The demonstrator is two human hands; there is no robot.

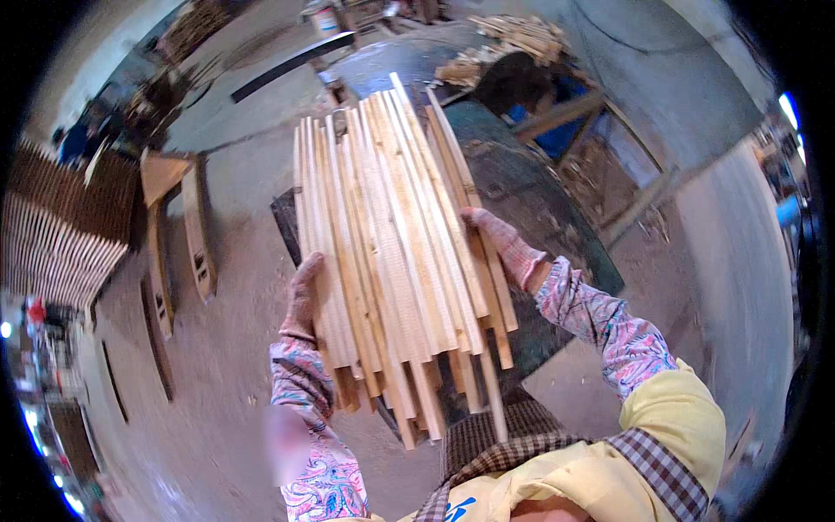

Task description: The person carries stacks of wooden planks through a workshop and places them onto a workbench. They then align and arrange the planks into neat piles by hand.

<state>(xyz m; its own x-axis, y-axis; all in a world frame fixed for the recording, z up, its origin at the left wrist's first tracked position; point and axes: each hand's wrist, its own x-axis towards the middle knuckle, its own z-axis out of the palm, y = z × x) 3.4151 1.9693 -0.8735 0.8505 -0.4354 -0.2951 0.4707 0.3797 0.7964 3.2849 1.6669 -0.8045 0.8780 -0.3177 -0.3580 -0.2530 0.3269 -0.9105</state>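
Observation:
A wide bundle of long, pale wooden strips (pixel 383 226) lies in front of me on a dark work table (pixel 539 200). Their ends are uneven, and several strips jut out toward my body. My left hand (pixel 304 291), in a pinkish work glove, presses against the bundle's left side. On the opposite side, my right hand (pixel 504 239), gloved alike, grips the outer strips near the middle of their length. The bundle sits squeezed between both hands. Some of my fingers are hidden beside or under the wood.
An orange pallet jack (pixel 198 235) stands on the floor to the left, near tall stacks of wooden slats (pixel 65 217). Beyond the table, more loose wood pieces (pixel 522 39) are heaped. A wooden frame (pixel 609 130) with a blue thing (pixel 561 117) stands at the far right.

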